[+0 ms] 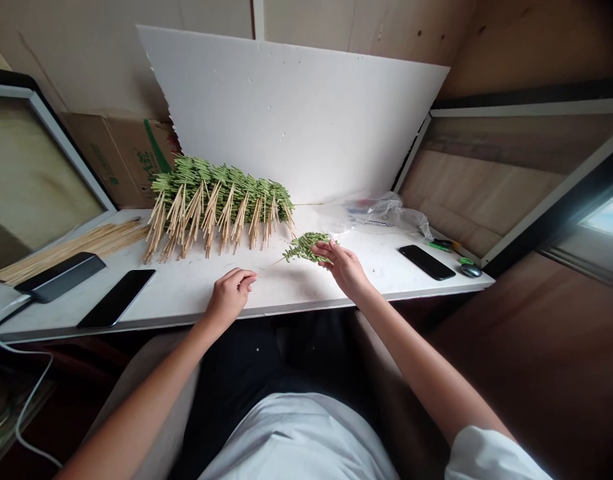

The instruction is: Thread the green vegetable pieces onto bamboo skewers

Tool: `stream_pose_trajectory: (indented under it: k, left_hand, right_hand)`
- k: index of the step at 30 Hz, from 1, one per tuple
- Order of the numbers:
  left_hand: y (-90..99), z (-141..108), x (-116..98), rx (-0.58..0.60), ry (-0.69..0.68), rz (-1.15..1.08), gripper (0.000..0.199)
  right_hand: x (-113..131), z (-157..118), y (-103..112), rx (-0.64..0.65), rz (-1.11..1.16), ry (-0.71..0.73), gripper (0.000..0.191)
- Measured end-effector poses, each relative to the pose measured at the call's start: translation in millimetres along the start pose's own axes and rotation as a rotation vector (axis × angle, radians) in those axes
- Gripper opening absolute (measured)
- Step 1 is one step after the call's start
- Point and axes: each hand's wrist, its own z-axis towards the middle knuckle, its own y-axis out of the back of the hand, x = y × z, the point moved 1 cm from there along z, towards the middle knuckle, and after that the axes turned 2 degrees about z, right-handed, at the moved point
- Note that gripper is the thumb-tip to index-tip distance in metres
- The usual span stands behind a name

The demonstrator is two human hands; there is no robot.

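On the white table (271, 287), my right hand (343, 265) rests its fingers on a small heap of green pieces (306, 247), with a thin stick poking out at the heap's left side. My left hand (232, 291) hovers over the table's front edge with its fingers curled together; whatever may be between the fingertips is too small to make out. Behind my hands, a long pile of green pieces on wooden sticks (221, 193) lies at the back left, the bare stick ends pointing toward me.
Loose wooden sticks (86, 243), a dark stand (61, 275) and a black phone (117, 298) lie at left. Another phone (426, 262), a mouse (470, 270) and clear plastic (393, 212) are at right. A white board (296, 120) stands behind.
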Motion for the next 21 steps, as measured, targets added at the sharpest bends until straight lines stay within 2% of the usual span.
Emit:
stream_pose_trajectory:
  k: [6, 12, 17, 21]
  left_hand:
    - [-1.0, 0.1, 4.0, -0.012, -0.010, 0.019, 0.020]
    - [-6.2, 13.3, 3.8, 0.024, -0.011, 0.023, 0.017]
    - [-6.9, 42.1, 4.4, 0.049, -0.011, 0.038, 0.014]
    - [-6.8, 81.2, 4.8, 0.049, 0.049, 0.050, 0.011]
  right_hand:
    - [6.0, -0.6, 11.5, -0.036, -0.037, -0.008, 0.048]
    - [5.6, -19.5, 36.8, -0.047, -0.329, 0.106, 0.050]
    - [-1.2, -32.4, 57.7, -0.084, -0.466, 0.230, 0.050]
    - [-5.5, -32.1, 66.7, -0.111, -0.501, 0.277, 0.049]
